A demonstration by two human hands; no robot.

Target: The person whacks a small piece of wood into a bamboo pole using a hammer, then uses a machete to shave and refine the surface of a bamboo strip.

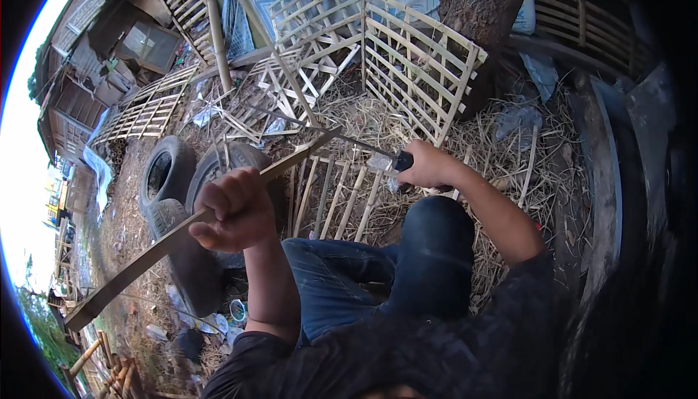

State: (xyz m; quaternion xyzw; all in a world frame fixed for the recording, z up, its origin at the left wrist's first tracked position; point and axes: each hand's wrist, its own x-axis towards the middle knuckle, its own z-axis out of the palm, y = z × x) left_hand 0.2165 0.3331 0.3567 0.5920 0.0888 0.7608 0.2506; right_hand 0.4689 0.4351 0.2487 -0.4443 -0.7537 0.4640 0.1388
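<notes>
My left hand is closed round a long, flat bamboo strip, which slants from the lower left up to a pointed tip near the middle. In my right hand is the black handle of a long-bladed knife. Its thin dark blade reaches left and passes the strip's tip; whether the two touch I cannot tell. Just beyond my bent knees lies a row of bamboo slats, partly hidden by my legs.
Old tyres lie to the left of my legs. Lattice bamboo panels stand or lean ahead, beside a tree trunk. Bamboo shavings litter the ground. Weathered boards run along the right.
</notes>
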